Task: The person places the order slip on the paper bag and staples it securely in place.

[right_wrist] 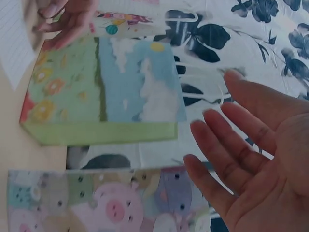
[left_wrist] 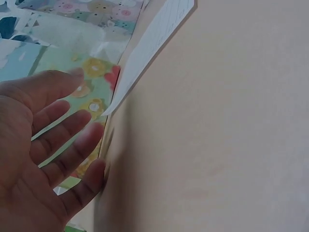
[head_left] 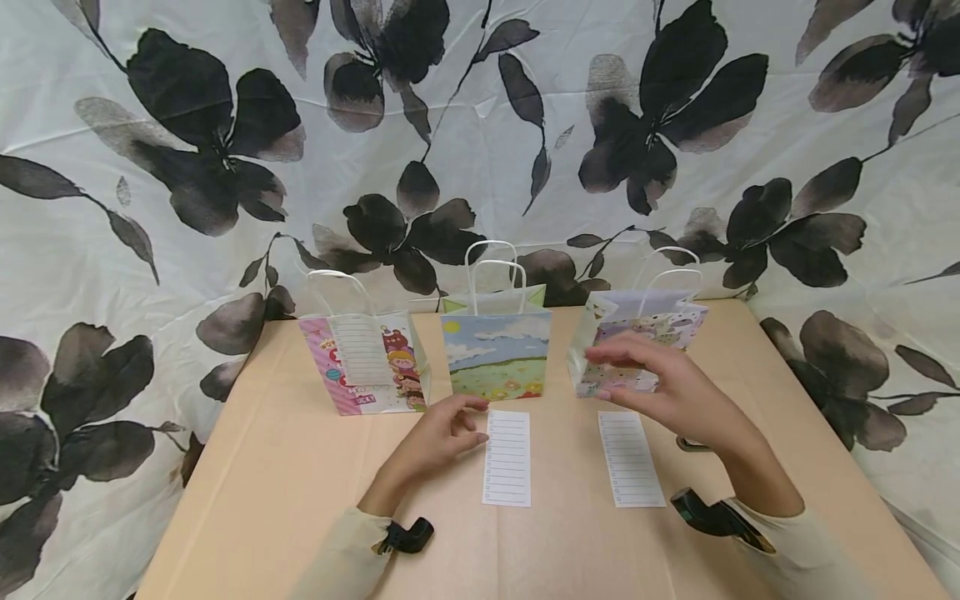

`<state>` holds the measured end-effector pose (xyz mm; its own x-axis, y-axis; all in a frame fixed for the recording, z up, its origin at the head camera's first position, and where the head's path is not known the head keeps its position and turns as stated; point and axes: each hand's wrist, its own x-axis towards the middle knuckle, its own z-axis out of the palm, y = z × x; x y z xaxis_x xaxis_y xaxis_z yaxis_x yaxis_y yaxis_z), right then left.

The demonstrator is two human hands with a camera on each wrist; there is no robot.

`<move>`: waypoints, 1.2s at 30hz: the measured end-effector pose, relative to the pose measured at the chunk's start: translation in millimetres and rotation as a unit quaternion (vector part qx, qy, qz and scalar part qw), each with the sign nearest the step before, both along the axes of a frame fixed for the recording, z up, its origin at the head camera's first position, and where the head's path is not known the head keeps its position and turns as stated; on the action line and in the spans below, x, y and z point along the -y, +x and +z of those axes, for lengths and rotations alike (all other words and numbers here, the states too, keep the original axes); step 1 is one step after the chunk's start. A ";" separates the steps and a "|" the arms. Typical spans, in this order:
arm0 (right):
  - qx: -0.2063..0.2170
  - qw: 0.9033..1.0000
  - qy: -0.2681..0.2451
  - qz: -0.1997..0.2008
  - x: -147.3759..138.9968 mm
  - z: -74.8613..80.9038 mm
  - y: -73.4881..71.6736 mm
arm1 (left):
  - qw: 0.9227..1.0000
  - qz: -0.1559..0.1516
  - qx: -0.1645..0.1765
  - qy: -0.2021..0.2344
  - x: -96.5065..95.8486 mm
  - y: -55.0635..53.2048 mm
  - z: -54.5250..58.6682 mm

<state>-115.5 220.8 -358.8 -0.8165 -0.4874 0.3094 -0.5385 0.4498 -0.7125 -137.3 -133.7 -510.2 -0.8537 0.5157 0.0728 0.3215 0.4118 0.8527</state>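
Observation:
My left hand hovers at the left edge of a lined checklist slip, its fingers loosely bent around nothing. Palm and spread fingers of this left hand show in the left wrist view, beside the meadow-print paper bag. My right hand is raised in front of the purple animal-print gift bag, thumb and fingers apart. Empty and relaxed in the right wrist view, the right hand overlaps the edge of the animal-print bag. A second checklist slip lies below it.
Upright at the table's back are a pink cartoon gift bag with a checklist slip on its front, the meadow-print bag and the purple one. A small dark object is partly behind the right wrist. Floral cloth hangs behind.

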 end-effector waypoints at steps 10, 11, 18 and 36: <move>-0.045 0.998 -0.008 -0.046 42.9 19.6 -33.1 | 0.997 0.014 -0.040 -0.061 -12.4 -3.7 -2.3; -0.047 0.998 -0.009 -0.048 46.3 20.8 -36.6 | 0.996 0.017 -0.045 -0.069 -13.2 -3.6 -2.7; -0.073 0.997 0.011 -0.038 69.0 22.4 -64.3 | 0.985 0.049 -0.099 -0.129 -20.2 -1.3 -8.6; 0.048 0.995 0.060 -0.066 98.6 13.6 -96.7 | 0.992 0.060 -0.073 -0.086 -21.5 -1.3 -2.7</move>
